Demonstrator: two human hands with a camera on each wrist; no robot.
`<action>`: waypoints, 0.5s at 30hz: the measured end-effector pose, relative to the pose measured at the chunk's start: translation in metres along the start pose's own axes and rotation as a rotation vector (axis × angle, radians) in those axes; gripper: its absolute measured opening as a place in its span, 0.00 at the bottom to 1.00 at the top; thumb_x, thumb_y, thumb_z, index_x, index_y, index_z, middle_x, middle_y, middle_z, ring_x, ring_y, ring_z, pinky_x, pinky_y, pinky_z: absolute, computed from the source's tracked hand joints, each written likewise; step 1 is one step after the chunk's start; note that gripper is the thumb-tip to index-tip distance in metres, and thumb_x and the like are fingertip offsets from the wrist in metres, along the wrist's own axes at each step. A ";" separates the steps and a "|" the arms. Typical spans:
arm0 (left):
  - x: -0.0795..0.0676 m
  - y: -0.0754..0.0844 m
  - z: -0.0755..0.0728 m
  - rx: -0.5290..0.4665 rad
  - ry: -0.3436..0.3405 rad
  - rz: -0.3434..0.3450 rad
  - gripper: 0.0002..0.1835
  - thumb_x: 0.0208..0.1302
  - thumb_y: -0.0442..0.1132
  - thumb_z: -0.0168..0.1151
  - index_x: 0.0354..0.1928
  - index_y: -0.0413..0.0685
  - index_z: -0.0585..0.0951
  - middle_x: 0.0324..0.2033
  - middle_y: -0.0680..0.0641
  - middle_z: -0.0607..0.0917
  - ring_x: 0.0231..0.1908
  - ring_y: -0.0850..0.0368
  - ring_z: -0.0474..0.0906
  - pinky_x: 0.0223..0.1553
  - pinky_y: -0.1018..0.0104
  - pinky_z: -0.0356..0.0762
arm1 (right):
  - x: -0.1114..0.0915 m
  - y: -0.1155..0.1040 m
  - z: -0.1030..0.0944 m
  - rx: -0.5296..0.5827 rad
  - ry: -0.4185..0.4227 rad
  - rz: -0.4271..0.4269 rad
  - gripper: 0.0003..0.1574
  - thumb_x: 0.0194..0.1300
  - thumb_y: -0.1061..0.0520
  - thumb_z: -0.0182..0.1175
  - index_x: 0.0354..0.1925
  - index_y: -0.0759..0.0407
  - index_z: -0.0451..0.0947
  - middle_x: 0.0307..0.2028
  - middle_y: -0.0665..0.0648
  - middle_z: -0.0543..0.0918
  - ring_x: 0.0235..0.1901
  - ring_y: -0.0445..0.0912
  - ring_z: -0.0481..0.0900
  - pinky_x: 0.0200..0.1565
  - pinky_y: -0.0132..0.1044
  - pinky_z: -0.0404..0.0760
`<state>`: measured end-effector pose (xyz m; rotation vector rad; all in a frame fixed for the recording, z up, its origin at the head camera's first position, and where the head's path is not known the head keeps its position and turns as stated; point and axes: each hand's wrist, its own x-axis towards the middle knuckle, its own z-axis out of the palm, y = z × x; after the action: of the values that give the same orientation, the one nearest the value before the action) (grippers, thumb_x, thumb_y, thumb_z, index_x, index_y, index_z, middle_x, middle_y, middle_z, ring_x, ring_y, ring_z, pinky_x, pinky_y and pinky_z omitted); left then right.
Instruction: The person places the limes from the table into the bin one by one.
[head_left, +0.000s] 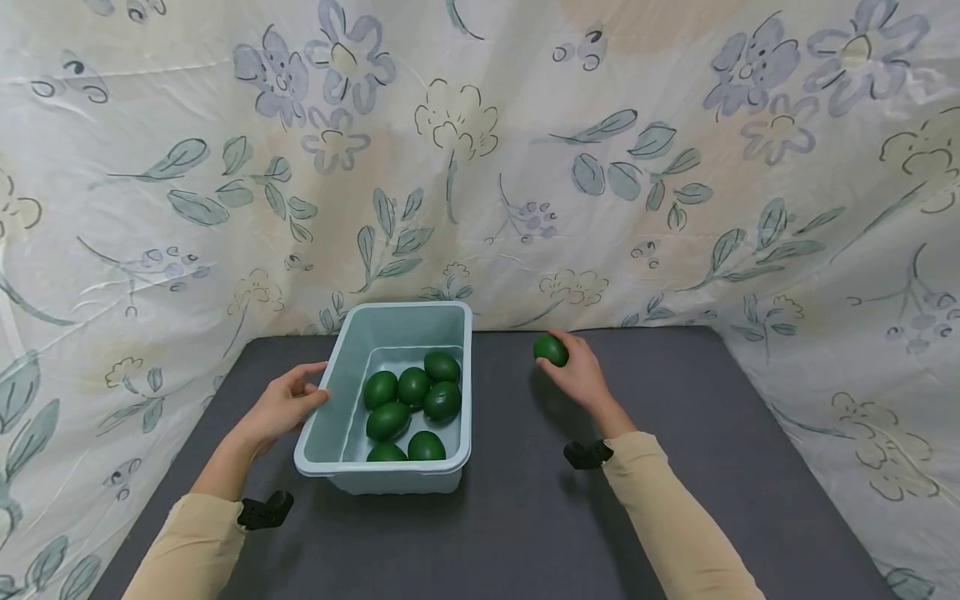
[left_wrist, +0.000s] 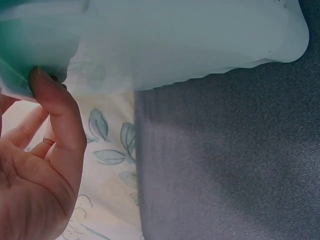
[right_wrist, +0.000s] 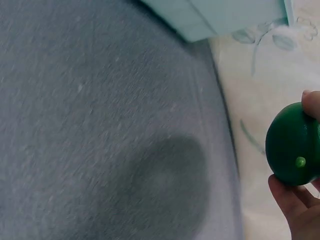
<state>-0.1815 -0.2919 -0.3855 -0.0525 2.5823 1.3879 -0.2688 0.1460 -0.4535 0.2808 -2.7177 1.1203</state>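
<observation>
A pale blue-green plastic bin point(head_left: 459, 392) stands left of the middle of the dark table, with several smooth green avocados point(head_left: 413, 387) on its floor. My left hand point(head_left: 283, 408) pinches the bin's left rim; in the left wrist view its thumb point(left_wrist: 57, 107) lies against the rim. Right of the bin, my right hand point(head_left: 581, 372) holds one avocado point(head_left: 551, 350) between thumb and fingers above the table. The right wrist view shows that avocado point(right_wrist: 290, 145) with a light green stem nub, its far side cut off by the frame edge.
The dark grey table point(head_left: 517, 517) ends at the back against a hanging floral cloth point(head_left: 495, 167). More of the cloth hangs along both sides. Each wrist carries a black strap device, such as the one point(head_left: 587, 455) on the right.
</observation>
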 end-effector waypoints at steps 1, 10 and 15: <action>0.000 0.000 0.000 0.000 0.000 0.001 0.34 0.66 0.40 0.54 0.70 0.45 0.53 0.42 0.37 0.76 0.35 0.52 0.78 0.34 0.53 0.80 | 0.000 -0.003 -0.001 0.003 -0.004 -0.005 0.37 0.60 0.48 0.61 0.65 0.51 0.62 0.54 0.65 0.69 0.45 0.58 0.73 0.42 0.53 0.74; 0.000 0.000 0.000 0.002 0.000 0.002 0.33 0.66 0.40 0.54 0.70 0.45 0.53 0.42 0.37 0.76 0.36 0.52 0.78 0.34 0.53 0.80 | 0.002 -0.025 -0.003 0.036 -0.039 -0.038 0.37 0.60 0.49 0.61 0.65 0.53 0.62 0.59 0.63 0.67 0.49 0.57 0.72 0.44 0.53 0.74; 0.000 0.000 0.000 -0.004 -0.002 0.000 0.34 0.66 0.40 0.54 0.70 0.45 0.53 0.41 0.38 0.76 0.35 0.52 0.78 0.34 0.53 0.80 | 0.004 -0.036 -0.002 0.036 -0.048 -0.066 0.36 0.60 0.49 0.61 0.64 0.53 0.63 0.58 0.62 0.68 0.50 0.57 0.72 0.44 0.52 0.74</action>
<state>-0.1818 -0.2918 -0.3856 -0.0517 2.5782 1.3920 -0.2637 0.1223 -0.4268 0.4051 -2.7106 1.1592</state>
